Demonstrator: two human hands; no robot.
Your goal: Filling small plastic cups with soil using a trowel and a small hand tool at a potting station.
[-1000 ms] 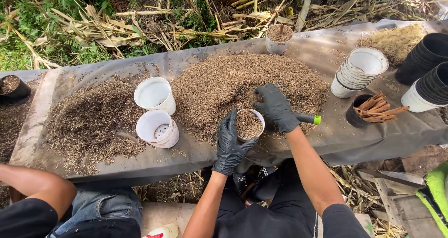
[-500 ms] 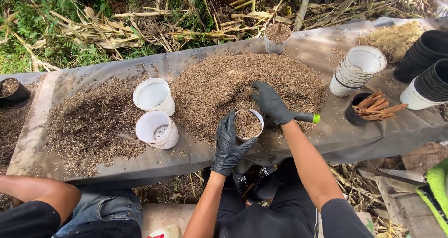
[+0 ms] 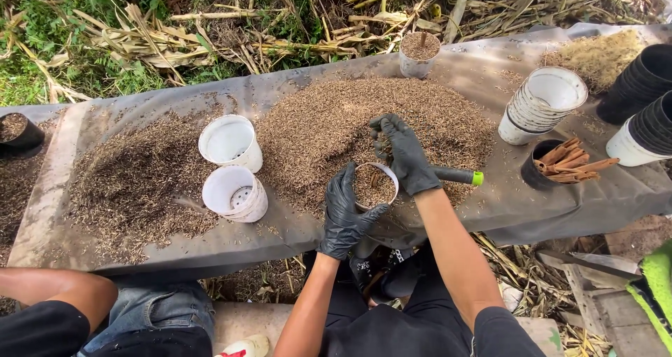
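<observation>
My left hand [image 3: 343, 213], in a black glove, grips a small white pot [image 3: 372, 185] full of brown husk mix at the table's near edge. My right hand [image 3: 409, 157], also gloved, hovers just above and behind the pot, fingers curled around a handful of husks. Behind both hands spreads a big heap of the husk mix [image 3: 315, 126]. A black-handled tool with a green tip [image 3: 458, 176] lies under my right wrist.
Two empty white pots [image 3: 227, 141] [image 3: 234, 192] lie left of the heap, by a darker pile [image 3: 133, 182]. A white pot stack [image 3: 542, 105], a black pot of brown sticks [image 3: 560, 162] and black pot stacks [image 3: 644, 77] stand right. Another person's arm [image 3: 56, 301] is lower left.
My right hand has lifted from the pot's rim toward the heap and now holds husks. The pot in my left hand stays in place.
</observation>
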